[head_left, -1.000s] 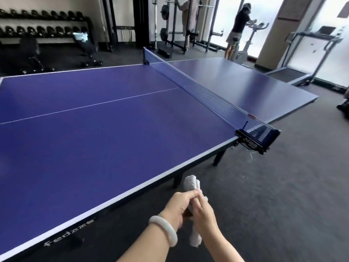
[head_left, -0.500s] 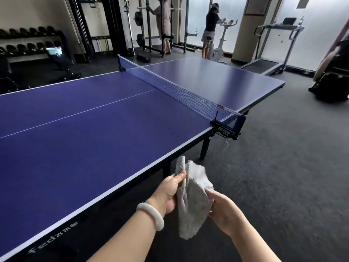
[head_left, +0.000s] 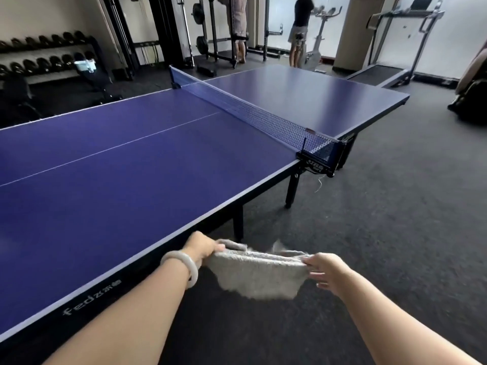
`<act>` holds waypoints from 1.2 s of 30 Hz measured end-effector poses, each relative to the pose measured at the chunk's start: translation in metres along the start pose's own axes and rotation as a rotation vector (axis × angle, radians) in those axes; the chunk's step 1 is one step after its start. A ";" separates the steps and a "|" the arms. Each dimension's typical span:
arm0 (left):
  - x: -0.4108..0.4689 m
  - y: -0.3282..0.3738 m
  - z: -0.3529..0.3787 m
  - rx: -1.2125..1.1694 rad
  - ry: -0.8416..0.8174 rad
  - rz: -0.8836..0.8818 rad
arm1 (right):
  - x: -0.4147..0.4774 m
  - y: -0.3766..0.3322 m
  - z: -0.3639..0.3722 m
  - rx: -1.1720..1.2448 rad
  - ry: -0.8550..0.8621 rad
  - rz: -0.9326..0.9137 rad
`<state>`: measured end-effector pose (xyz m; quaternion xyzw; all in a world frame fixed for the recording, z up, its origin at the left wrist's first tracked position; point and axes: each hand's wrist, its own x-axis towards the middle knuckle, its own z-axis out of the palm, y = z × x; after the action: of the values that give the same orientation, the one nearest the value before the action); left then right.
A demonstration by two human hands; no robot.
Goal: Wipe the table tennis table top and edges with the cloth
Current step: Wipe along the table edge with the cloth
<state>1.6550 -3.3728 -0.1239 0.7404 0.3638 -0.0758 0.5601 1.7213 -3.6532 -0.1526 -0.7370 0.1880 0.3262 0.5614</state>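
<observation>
Standing beside the table (head_left: 110,196) edge, left hand (head_left: 201,247) and right hand (head_left: 328,271) pinch the cloth (head_left: 259,275) stretched sideways over bare floor (head_left: 395,206).

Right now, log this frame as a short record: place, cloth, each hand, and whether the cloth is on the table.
place: gym, blue table tennis table, net across it
cloth: grey, stretched between both hands, beside the table's near edge
left hand: grips the cloth's left end; bracelet on wrist
right hand: grips the right end
cloth on table: no
</observation>
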 end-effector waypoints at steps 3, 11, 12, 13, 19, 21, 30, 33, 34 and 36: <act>-0.001 -0.016 0.007 -0.112 0.000 -0.120 | 0.011 0.004 0.007 0.105 0.035 0.115; -0.021 -0.025 -0.009 -0.218 0.037 -0.041 | 0.006 0.008 0.030 0.160 0.039 -0.005; -0.023 -0.026 -0.014 -0.222 0.036 -0.013 | 0.004 0.006 0.034 0.189 0.039 -0.029; -0.022 -0.027 -0.020 -0.237 0.027 0.014 | 0.002 0.004 0.037 0.210 0.032 -0.043; -0.023 -0.030 -0.050 -0.293 -0.194 -0.027 | -0.017 -0.003 0.050 0.254 0.061 -0.057; -0.020 -0.034 -0.062 -0.490 -0.269 -0.058 | -0.027 -0.007 0.059 0.379 0.059 -0.046; -0.005 -0.085 -0.156 -0.451 -0.262 -0.025 | -0.067 0.018 0.157 0.274 0.137 -0.136; 0.002 -0.106 -0.195 -0.394 -0.287 0.027 | -0.078 0.033 0.204 0.190 0.150 -0.217; 0.003 -0.113 -0.206 -0.360 -0.296 0.033 | -0.083 0.037 0.218 0.190 0.085 -0.218; 0.004 -0.125 -0.225 -0.277 -0.293 0.025 | -0.097 0.050 0.245 0.166 -0.042 -0.205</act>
<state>1.5134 -3.1582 -0.1414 0.6417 0.2764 -0.1250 0.7044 1.5536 -3.4442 -0.1594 -0.6964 0.1263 0.2659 0.6545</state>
